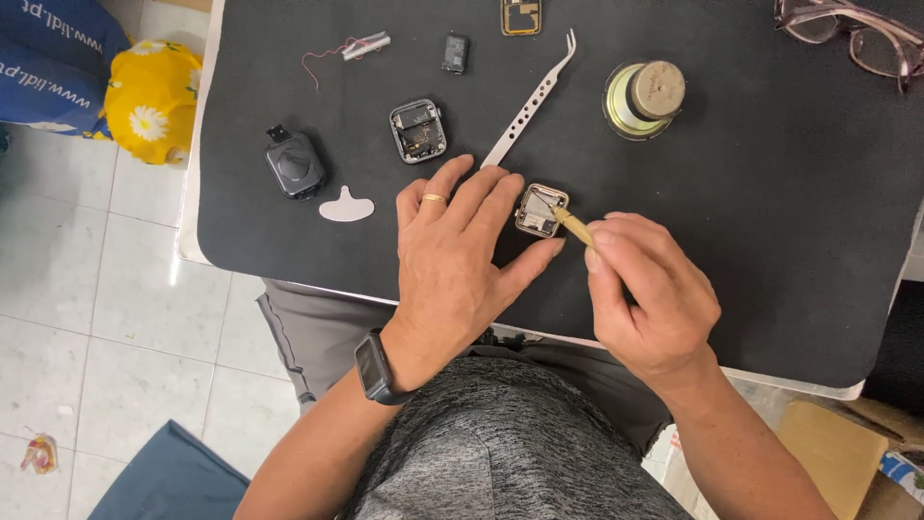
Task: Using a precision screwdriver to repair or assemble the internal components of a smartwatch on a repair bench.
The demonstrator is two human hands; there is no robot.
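**Both hands on a small opened watch case, mid-mat**

Left hand (pixel 452 260) lies flat, fingers spread apart, thumb and forefinger tips touching the gold-edged watch case (pixel 540 210) from its left and near side — steadying it, not wrapped round it. Right hand (pixel 650 294) is pinched together on a thin yellow tool (pixel 575 227), whose tip sits inside the case at its right edge.

Outward: silver tweezers (pixel 531 101) lie just beyond the left fingertips, angled away. Further left of that hand — a second open case (pixel 418 130), a white pick (pixel 346 205), a black watch body (pixel 295 165). Beyond the right hand, a round spool (pixel 645 96), well apart; glasses (pixel 857 37) at far corner.

Black mat (pixel 789 212) has open room right of the right hand. Near table edge runs under both wrists.
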